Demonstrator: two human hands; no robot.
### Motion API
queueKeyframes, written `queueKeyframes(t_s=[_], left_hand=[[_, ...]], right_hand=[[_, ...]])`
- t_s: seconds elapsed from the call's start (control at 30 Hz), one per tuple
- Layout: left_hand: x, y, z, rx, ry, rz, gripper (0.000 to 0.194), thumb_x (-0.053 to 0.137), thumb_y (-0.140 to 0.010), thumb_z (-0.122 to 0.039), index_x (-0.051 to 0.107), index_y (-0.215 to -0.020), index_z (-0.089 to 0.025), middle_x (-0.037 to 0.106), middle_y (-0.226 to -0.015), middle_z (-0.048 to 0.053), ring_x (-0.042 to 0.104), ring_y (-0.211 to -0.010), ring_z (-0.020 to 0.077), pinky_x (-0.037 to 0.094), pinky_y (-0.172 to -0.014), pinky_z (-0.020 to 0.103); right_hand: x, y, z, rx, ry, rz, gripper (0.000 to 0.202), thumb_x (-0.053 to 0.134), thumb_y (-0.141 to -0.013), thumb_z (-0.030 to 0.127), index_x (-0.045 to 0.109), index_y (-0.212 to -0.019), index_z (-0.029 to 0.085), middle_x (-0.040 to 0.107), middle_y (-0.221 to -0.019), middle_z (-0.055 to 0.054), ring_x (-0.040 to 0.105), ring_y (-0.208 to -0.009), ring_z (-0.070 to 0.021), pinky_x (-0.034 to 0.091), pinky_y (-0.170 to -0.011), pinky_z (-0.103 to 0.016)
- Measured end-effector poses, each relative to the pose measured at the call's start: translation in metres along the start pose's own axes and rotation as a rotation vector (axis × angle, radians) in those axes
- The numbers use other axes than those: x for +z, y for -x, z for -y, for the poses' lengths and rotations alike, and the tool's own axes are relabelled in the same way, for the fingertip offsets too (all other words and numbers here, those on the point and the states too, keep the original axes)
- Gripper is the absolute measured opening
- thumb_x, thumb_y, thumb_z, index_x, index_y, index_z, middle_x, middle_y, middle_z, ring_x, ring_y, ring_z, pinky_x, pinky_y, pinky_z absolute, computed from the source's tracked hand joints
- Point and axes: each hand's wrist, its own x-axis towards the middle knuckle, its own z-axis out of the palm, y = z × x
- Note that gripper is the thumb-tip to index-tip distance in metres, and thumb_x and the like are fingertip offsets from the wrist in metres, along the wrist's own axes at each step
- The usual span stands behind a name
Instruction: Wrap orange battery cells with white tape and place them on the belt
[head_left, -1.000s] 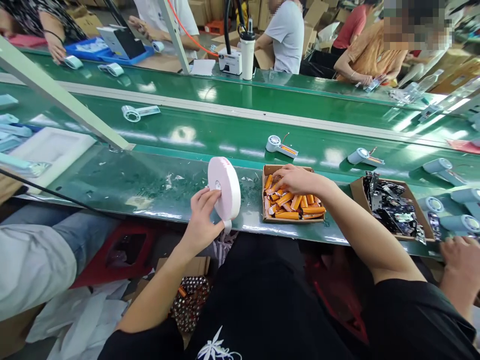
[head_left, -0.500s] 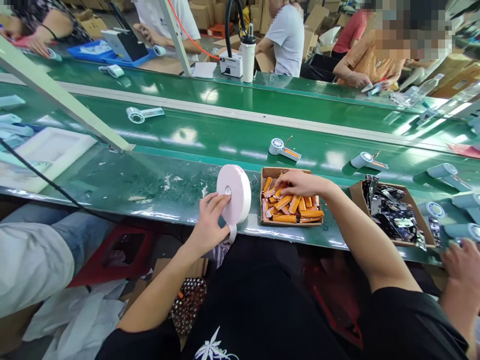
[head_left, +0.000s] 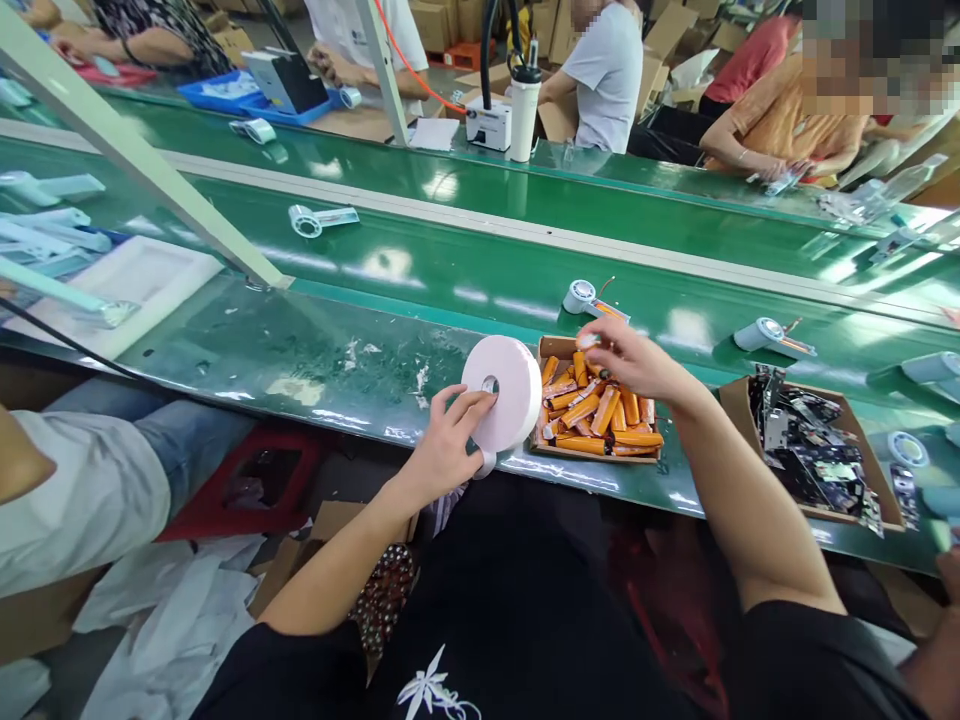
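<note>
My left hand [head_left: 450, 440] grips a thick white roll of tape [head_left: 501, 395] at its near side, fingers at the core and thumb low by the loose tape end. The roll stands upright, tilted, at the bench edge. Right of it sits a cardboard box [head_left: 600, 453] full of orange-wrapped batteries [head_left: 581, 410]. Over the box's far edge, my right hand [head_left: 626, 355] is closed in a pinch. A small white end shows at its fingertips, seemingly that of a battery; the fingers hide the rest.
Another box [head_left: 889, 490] of dark circuit boards stands to the right. Light-blue handheld fan bodies [head_left: 581, 297] lie along the green belt [head_left: 450, 265]. A white foam tray [head_left: 191, 265] and a slanted metal post [head_left: 150, 150] are at left. People sit opposite and on both sides.
My right hand has risen out of the batteries toward the box's far edge, a white end now at its fingertips. My left hand still holds the tape roll. The view has shifted left.
</note>
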Motion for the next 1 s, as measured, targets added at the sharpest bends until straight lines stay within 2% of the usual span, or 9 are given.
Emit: queueKeyframes(t_s=[0.07, 0.13, 0.33, 0.43, 0.57, 0.7, 0.8, 0.93, 1.0], left_hand=[[0.001, 0.002, 0.000, -0.005, -0.020, 0.010, 0.077, 0.065, -0.076, -0.001, 0.049, -0.149, -0.020, 0.060, -0.140, 0.012, 0.038, -0.135, 0.0356, 0.044, -0.118, 0.057], [0.000, 0.001, -0.002, 0.012, -0.041, 0.008, 0.077, 0.065, -0.076, 0.000, 0.050, -0.149, -0.019, 0.060, -0.138, 0.013, 0.039, -0.134, 0.0358, 0.044, -0.116, 0.057], [-0.006, -0.007, -0.013, 0.105, -0.090, -0.040, 0.076, 0.064, -0.075, 0.003, 0.053, -0.147, -0.019, 0.063, -0.134, 0.014, 0.044, -0.129, 0.0348, 0.045, -0.112, 0.053], [-0.007, -0.008, -0.018, 0.114, -0.091, -0.026, 0.076, 0.065, -0.075, 0.003, 0.054, -0.147, -0.019, 0.065, -0.132, 0.013, 0.044, -0.126, 0.0347, 0.046, -0.108, 0.052], [-0.008, -0.008, -0.023, 0.106, -0.095, -0.010, 0.075, 0.066, -0.076, 0.003, 0.055, -0.146, -0.020, 0.066, -0.133, 0.011, 0.043, -0.125, 0.0344, 0.045, -0.106, 0.049], [-0.009, -0.009, -0.026, 0.094, -0.120, 0.010, 0.073, 0.065, -0.079, 0.000, 0.054, -0.149, -0.021, 0.066, -0.135, 0.011, 0.045, -0.124, 0.0342, 0.044, -0.106, 0.050], [-0.010, -0.009, -0.026, 0.063, -0.152, 0.017, 0.074, 0.065, -0.081, -0.003, 0.055, -0.151, -0.024, 0.068, -0.133, 0.010, 0.048, -0.121, 0.0337, 0.045, -0.104, 0.050], [-0.017, -0.010, -0.026, 0.079, -0.233, -0.011, 0.075, 0.061, -0.086, -0.003, 0.052, -0.156, -0.028, 0.069, -0.135, 0.008, 0.051, -0.117, 0.0316, 0.045, -0.101, 0.050], [-0.023, -0.011, -0.027, 0.113, -0.286, -0.025, 0.076, 0.060, -0.089, -0.003, 0.049, -0.159, -0.030, 0.070, -0.135, 0.006, 0.051, -0.115, 0.0313, 0.045, -0.099, 0.050]], right_hand=[[0.005, 0.015, 0.007, -0.003, -0.320, -0.364, 0.025, 0.060, -0.105, 0.041, 0.060, -0.123, 0.025, 0.071, -0.114, -0.008, 0.070, -0.099, -0.0231, 0.061, -0.083, -0.038], [0.015, 0.030, 0.019, -0.020, -0.488, -0.612, 0.031, 0.073, -0.099, 0.043, 0.061, -0.124, 0.028, 0.074, -0.113, -0.006, 0.074, -0.100, -0.0224, 0.065, -0.084, -0.036], [0.042, 0.058, 0.047, -0.246, -0.160, -0.851, 0.039, 0.076, -0.094, 0.016, 0.070, -0.129, 0.031, 0.077, -0.123, -0.006, 0.077, -0.109, -0.0276, 0.069, -0.095, -0.045], [0.042, 0.061, 0.052, -0.411, 0.047, -0.864, 0.046, 0.075, -0.089, 0.004, 0.072, -0.128, 0.028, 0.076, -0.128, -0.007, 0.078, -0.107, -0.0286, 0.071, -0.094, -0.045], [0.047, 0.063, 0.055, -0.501, 0.046, -0.840, 0.041, 0.077, -0.088, 0.003, 0.074, -0.120, 0.027, 0.078, -0.121, -0.006, 0.077, -0.108, -0.0312, 0.072, -0.091, -0.048], [0.073, 0.072, 0.053, -0.301, -0.093, -0.752, 0.021, 0.079, -0.090, 0.016, 0.077, -0.101, 0.034, 0.080, -0.109, -0.002, 0.077, -0.108, -0.0340, 0.072, -0.090, -0.057], [0.092, 0.080, 0.058, -0.156, -0.277, -0.673, 0.014, 0.073, -0.094, 0.027, 0.075, -0.105, 0.036, 0.078, -0.113, -0.004, 0.072, -0.120, -0.0357, 0.065, -0.103, -0.064], [0.088, 0.080, 0.069, 0.066, -0.682, -0.633, 0.045, 0.069, -0.099, 0.046, 0.059, -0.142, 0.035, 0.059, -0.152, -0.009, 0.061, -0.137, -0.0336, 0.064, -0.106, -0.054], [0.073, 0.075, 0.070, 0.170, -0.812, -0.471, 0.058, 0.077, -0.096, 0.049, 0.058, -0.147, 0.031, 0.064, -0.146, -0.010, 0.068, -0.128, -0.0323, 0.065, -0.104, -0.049]])
